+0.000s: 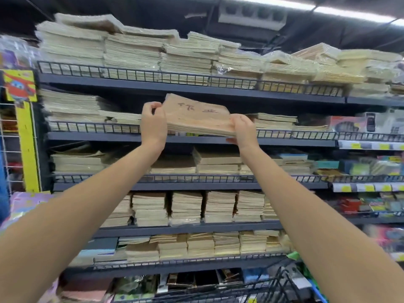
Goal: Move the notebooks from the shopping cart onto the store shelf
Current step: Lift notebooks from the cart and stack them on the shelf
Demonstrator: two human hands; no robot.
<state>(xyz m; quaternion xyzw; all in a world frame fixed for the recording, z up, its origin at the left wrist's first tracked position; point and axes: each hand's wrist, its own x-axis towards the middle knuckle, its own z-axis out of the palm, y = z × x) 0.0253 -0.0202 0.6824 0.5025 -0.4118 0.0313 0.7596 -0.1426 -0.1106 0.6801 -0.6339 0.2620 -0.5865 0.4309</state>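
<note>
A stack of brown-covered notebooks (196,115) with dark handwritten characters on top is held up in front of the second shelf (91,136) of the dark store rack. My left hand (153,123) grips the stack's left edge and my right hand (243,130) grips its right front corner, fingers curled round it. The stack tilts, its far end over the shelf's wire rail (91,127). The black wire shopping cart (277,285) shows at the bottom right; its contents are hidden.
Piles of cream notebooks fill every shelf, with plastic-wrapped bundles (135,51) on top. A lower pile (273,122) sits right of the held stack, a taller one (74,106) left. A yellow display rack (24,127) stands at the left. Boxed goods (369,123) lie right.
</note>
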